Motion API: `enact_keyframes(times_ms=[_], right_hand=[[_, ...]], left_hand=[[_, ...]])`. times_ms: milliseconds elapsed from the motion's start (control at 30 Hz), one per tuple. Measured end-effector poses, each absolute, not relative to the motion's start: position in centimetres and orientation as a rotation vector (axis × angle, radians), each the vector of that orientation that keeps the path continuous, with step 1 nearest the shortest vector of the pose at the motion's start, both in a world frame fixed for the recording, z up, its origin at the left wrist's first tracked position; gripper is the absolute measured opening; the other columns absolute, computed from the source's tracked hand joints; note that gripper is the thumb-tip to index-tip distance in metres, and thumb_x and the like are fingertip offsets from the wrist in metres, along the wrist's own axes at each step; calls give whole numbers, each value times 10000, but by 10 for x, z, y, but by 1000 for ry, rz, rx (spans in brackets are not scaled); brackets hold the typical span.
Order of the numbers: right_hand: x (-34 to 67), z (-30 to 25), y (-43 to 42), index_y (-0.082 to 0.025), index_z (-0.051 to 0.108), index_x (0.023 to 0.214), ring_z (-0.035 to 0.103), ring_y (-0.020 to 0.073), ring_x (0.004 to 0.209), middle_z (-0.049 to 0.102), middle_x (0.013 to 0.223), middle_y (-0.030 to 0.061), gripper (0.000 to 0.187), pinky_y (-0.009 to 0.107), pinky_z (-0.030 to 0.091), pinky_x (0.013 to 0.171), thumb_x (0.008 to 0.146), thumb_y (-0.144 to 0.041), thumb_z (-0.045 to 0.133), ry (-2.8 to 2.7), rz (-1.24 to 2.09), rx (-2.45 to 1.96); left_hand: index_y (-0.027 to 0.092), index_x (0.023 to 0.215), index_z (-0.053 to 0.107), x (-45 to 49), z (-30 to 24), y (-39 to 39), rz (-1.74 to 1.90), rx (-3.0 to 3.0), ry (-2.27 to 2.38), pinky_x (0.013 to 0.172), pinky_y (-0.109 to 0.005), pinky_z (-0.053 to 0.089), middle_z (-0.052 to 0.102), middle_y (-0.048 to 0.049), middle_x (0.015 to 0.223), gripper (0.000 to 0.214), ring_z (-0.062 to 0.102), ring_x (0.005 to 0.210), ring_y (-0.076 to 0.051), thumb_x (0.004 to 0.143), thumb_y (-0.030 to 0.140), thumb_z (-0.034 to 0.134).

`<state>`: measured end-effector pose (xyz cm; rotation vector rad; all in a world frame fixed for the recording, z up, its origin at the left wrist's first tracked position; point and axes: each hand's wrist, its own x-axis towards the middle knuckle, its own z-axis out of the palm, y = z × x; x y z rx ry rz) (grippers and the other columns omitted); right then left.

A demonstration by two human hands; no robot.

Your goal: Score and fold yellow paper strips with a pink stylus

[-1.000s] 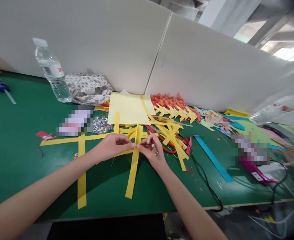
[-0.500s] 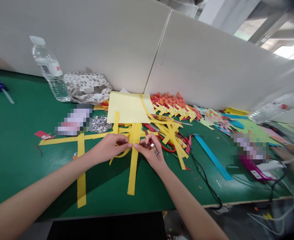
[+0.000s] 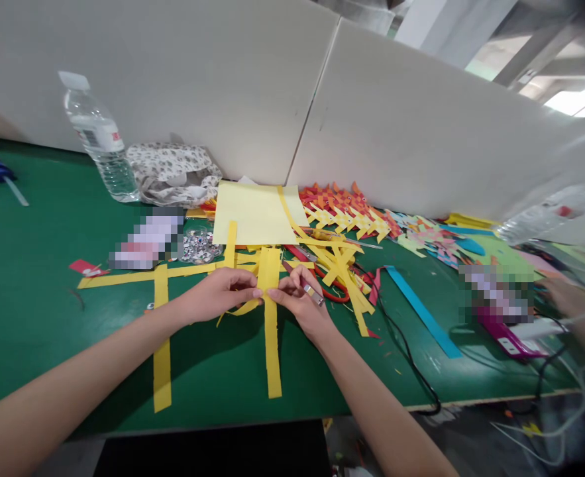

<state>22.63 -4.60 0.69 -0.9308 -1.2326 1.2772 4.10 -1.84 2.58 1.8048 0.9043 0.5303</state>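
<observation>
Upright between my hands is a yellow paper strip (image 3: 273,351), its lower end hanging toward me above the green table. My left hand (image 3: 222,293) pinches its left edge, closed at the fingertips. My right hand (image 3: 299,306) pinches the right edge at the same height. A slim dark-red tool with a shiny metal end (image 3: 313,291) is also tucked in the right hand; its kind is not clear. Other yellow strips lie around and behind the hands. A pale yellow sheet (image 3: 257,212) is just beyond them. Some fingers of both hands are hidden behind the strip.
To the left stand a water bottle (image 3: 98,139) and a patterned cloth bundle (image 3: 173,172). Near them are a blurred-out flat item (image 3: 148,240) and a tray of googly eyes (image 3: 200,245). Red-handled scissors (image 3: 334,291), woven paper fish (image 3: 346,212) and a black cable (image 3: 406,351) lie to the right.
The lower end of the yellow strip has swung slightly right and toward me. The tool in my right hand has tilted, showing more of its length. Both hands keep their pinch.
</observation>
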Motion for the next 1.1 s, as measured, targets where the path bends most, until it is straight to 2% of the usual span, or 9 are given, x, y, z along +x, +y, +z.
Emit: enact_keyframes(times_ms=[167,367,500,833,1100], right_hand=[[225,5,-46,-227,324,663,517,91,555,541,576,-91,465,257,447,597,640,-271,787,-1207,1212,-972],[224,1,-47,-229,337,672,551,118,589,576,587,-71,434,279,443,605,660,-255,770,-1265,1171,-974],[224,3,-47,-233,329,663,555,123,581,583,583,-74,441,291,441,605,660,-254,769,-1246,1193,-966],[225,6,-48,-239,295,668,585,127,568,587,580,-89,491,286,440,601,638,-259,785,-1212,1302,-923],[225,5,-47,-238,295,671,593,126,579,562,583,-91,512,281,460,602,608,-287,801,-1180,1296,-954]], left_hand=[[163,734,595,42,27,-19,545,1787,951,477,-200,299,462,46,587,291,403,512,-78,816,435,533],[165,606,529,42,23,-21,608,1865,1039,484,-195,309,522,34,592,297,435,529,-80,774,402,593],[161,660,595,42,22,-20,605,1802,971,489,-192,316,584,19,634,264,457,544,-82,773,399,603],[145,708,636,41,21,-19,554,1733,922,472,-207,260,479,37,565,298,366,508,-71,758,439,626],[144,694,627,42,20,-21,572,1705,920,475,-206,269,490,33,571,292,384,516,-73,750,431,630]])
